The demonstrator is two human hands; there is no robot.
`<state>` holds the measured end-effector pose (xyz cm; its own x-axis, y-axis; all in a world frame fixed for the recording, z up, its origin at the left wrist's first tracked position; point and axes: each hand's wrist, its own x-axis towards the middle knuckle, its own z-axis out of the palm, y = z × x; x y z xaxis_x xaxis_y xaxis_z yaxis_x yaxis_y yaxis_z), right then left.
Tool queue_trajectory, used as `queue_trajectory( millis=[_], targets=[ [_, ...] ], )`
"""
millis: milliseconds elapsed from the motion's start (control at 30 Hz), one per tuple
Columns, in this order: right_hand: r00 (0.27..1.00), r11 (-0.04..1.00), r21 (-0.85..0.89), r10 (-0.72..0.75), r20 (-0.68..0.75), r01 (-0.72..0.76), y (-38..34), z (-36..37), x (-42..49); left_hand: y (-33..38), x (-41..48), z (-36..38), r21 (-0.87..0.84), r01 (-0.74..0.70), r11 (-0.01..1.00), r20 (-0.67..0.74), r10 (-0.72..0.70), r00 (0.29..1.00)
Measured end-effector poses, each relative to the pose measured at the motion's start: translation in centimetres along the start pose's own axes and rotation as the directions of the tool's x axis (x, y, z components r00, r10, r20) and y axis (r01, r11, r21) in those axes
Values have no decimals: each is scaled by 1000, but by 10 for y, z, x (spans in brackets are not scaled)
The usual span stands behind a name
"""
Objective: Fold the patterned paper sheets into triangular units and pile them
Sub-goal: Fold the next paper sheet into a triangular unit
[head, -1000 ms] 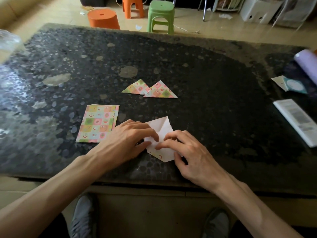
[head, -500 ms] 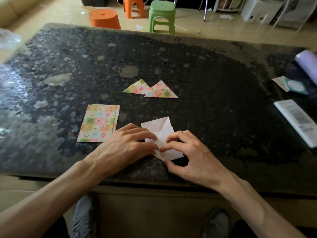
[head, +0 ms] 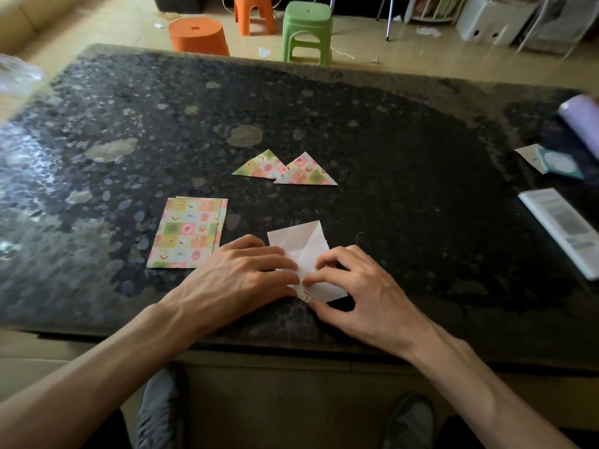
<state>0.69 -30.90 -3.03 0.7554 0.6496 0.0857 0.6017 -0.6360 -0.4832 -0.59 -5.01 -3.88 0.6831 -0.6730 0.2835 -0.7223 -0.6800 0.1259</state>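
A half-folded paper sheet (head: 299, 246) lies white side up near the front edge of the dark stone table (head: 389, 150). My left hand (head: 240, 275) lies flat over its left part, fingers pressing it down. My right hand (head: 359, 288) has its fingers curled and pinches the sheet's lower edge, where a bit of the pattern shows. A small stack of flat patterned sheets (head: 188, 233) lies to the left. Two finished patterned triangles (head: 287, 170) sit overlapping farther back, in the middle of the table.
A white booklet (head: 564, 226), a teal-and-white card (head: 554, 162) and a lilac roll (head: 581, 116) lie along the right edge. Crumpled clear plastic (head: 16, 72) sits at the far left. Orange stools (head: 199, 35) and a green stool (head: 306, 32) stand beyond the table.
Both hands slid a little toward the sheet's lower edge; my right fingers curled tighter on the lower fold, uncovering more of the white upper part.
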Motion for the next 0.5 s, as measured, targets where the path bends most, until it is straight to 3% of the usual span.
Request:
queue_trajectory(
  millis=[500],
  targets=[
    [999,992,-116,-51,-15,49,-3,1,1,-4,0,1,-13,-12,1000,6,12,1000]
  ],
)
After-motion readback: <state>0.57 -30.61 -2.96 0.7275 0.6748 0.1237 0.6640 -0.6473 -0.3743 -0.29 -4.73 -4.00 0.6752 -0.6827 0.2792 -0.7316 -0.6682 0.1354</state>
